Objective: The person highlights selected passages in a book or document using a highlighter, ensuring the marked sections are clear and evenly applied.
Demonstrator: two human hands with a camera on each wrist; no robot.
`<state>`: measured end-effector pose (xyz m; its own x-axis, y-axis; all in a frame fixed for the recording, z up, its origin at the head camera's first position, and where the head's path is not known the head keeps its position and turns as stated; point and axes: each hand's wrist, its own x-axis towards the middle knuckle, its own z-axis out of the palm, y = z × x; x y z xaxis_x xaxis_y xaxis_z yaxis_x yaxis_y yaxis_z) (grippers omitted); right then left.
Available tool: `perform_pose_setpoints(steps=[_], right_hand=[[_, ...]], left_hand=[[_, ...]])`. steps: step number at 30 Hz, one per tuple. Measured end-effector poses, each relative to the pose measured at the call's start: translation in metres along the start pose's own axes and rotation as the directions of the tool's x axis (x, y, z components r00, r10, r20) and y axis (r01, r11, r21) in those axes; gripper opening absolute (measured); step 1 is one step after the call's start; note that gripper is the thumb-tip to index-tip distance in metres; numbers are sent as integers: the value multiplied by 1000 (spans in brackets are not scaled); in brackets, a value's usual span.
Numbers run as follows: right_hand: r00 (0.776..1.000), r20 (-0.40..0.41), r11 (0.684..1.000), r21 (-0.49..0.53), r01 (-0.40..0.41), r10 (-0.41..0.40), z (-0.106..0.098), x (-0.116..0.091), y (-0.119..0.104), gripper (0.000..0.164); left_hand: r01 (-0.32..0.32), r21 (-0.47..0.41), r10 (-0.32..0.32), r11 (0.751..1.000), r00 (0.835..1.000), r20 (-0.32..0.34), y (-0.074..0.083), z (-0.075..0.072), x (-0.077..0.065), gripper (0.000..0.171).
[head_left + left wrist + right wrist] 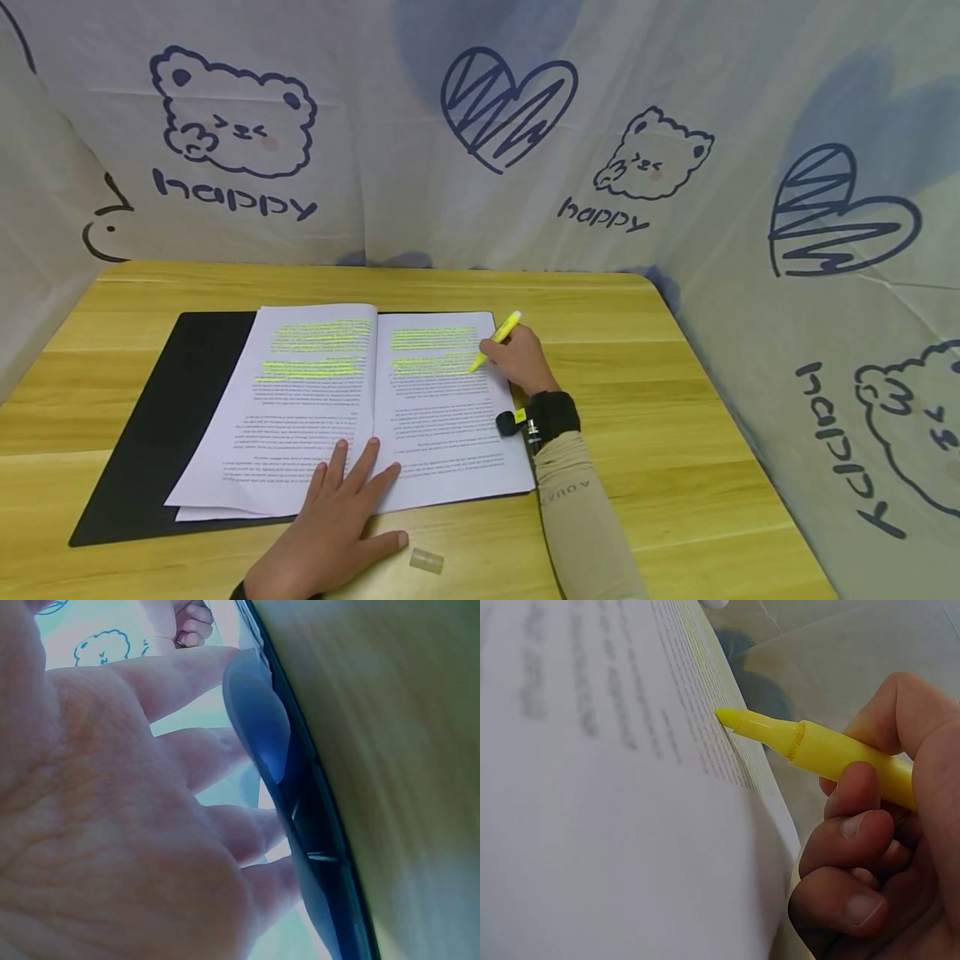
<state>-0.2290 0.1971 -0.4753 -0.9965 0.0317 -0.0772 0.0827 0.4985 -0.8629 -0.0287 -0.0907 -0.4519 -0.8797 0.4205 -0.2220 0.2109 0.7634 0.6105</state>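
Curled fingers of my right hand (520, 358) pinch a yellow highlighter (497, 340), its tip at the right end of a printed line on the right-hand page (457, 467). In the right wrist view the highlighter (840, 756) is uncapped, tip close over the paper. My left hand (330, 529) lies with fingers spread, fingertips resting on the lower edge of the open pages near the fold. In the left wrist view that left hand (142, 817) shows its palm, fingers straight onto the paper. Yellow marking covers the upper lines of the left-hand page (225, 467) and the right-hand one.
Under the pages lies a black mat or folder (150, 433), sticking out at the left. A small translucent piece (427, 561) sits by my left thumb on the wooden table (660, 467). Printed fabric (405, 183) hangs around the back and sides.
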Motion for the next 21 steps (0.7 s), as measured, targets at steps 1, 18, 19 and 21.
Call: perform_pose_setpoints(steps=[1,18,19,21], right_hand=[[1000,0,1000,5,-3,3,-1,0,0,22],[998,-59,997,80,7,-2,-10,4,11,22],[998,-64,991,130,23,-15,-10,3,11,22],[997,-71,970,237,57,-41,-8,2,10,22]], left_hand=[[1,0,-1,1000,1000,0,0,0,0,81],[-14,-24,14,1000,1000,6,0,-2,0,81],[-12,-26,13,1000,1000,7,1,-2,-1,81],[-10,-25,10,1000,1000,9,1,-3,-1,81]])
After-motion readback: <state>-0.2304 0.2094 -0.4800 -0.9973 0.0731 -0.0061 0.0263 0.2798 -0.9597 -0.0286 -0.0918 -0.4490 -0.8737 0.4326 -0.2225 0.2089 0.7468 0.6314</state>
